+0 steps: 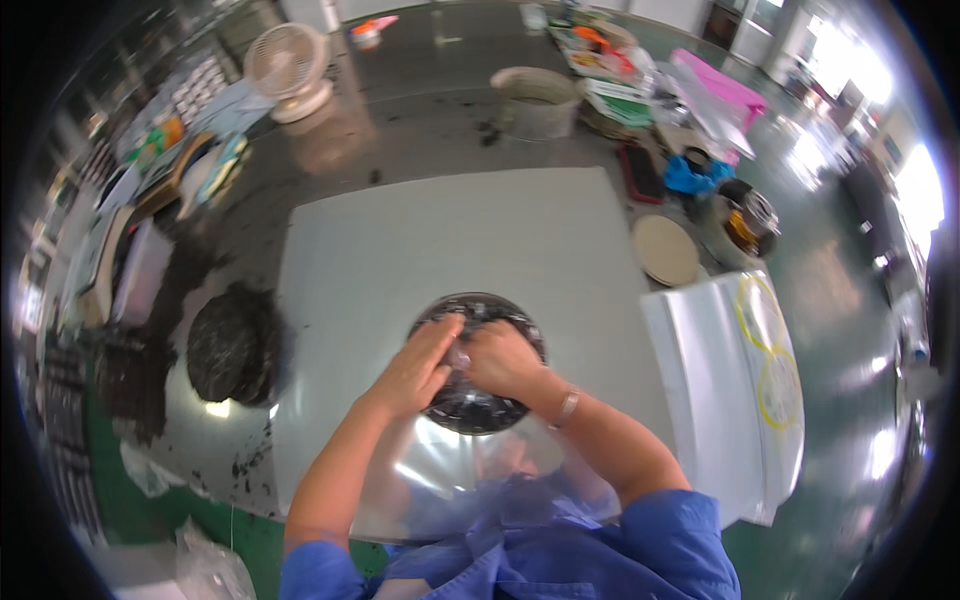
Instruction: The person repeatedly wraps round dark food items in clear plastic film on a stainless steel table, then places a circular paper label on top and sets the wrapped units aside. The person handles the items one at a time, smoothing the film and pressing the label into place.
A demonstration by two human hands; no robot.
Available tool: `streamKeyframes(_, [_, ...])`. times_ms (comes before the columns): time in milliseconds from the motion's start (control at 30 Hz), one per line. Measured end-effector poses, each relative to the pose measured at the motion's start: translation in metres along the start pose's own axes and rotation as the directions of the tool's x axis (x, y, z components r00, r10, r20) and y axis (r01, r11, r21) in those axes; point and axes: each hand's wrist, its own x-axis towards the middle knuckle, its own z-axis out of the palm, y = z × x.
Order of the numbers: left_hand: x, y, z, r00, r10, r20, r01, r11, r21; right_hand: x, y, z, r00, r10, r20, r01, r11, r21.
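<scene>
A round, dark, glossy disc-like piece (480, 416) lies on a pale sheet (465, 225) in front of me. My left hand (420, 364) rests over its left part, fingers stretched and pointing up the picture. My right hand (501, 358) is curled over the disc's right part, its fingers turned inward and partly hidden. Between the hands is a small, shiny, clear or pinkish thing (459, 358), too blurred to name; whether the right hand grips it cannot be told. A dark, rough lump of material (232, 345) sits left of the sheet.
A beige fan (287, 64) stands at the back left, a round grey container (535, 105) at the back. On the right are a round beige disc (665, 250), a dark red-edged case (640, 174), a bucket with tools (739, 225) and plastic sheeting (720, 390). Bins (142, 274) stand left.
</scene>
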Motion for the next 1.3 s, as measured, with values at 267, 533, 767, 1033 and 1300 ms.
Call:
streamKeyframes(267, [0.024,0.005,0.028,0.975,-0.129,0.179,0.038,0.897,0.441,-0.096,0.058,-0.105,0.882,0.434,-0.182,-0.316,0.832,0.456])
streamKeyframes(533, [0.025,0.005,0.029,0.99,-0.053,0.133,-0.013,0.894,0.447,-0.305,0.227,-0.126,0.537,0.666,-0.518,-0.843,0.438,-0.311])
streamKeyframes(767, [0.024,0.006,0.029,0.99,-0.054,0.133,-0.013,0.886,0.463,-0.304,0.255,-0.125,0.307,0.696,-0.649,-0.865,0.489,0.115])
streamKeyframes(1033, [0.029,0.008,0.033,0.986,-0.063,0.152,-0.009,0.902,0.433,-0.323,0.284,-0.142,0.239,0.757,-0.608,-0.819,0.494,0.293])
streamKeyframes(1300, [0.018,0.001,0.03,0.974,-0.186,0.127,0.112,0.89,0.442,-0.189,0.028,-0.24,-0.265,0.304,-0.915,0.134,0.951,0.278])
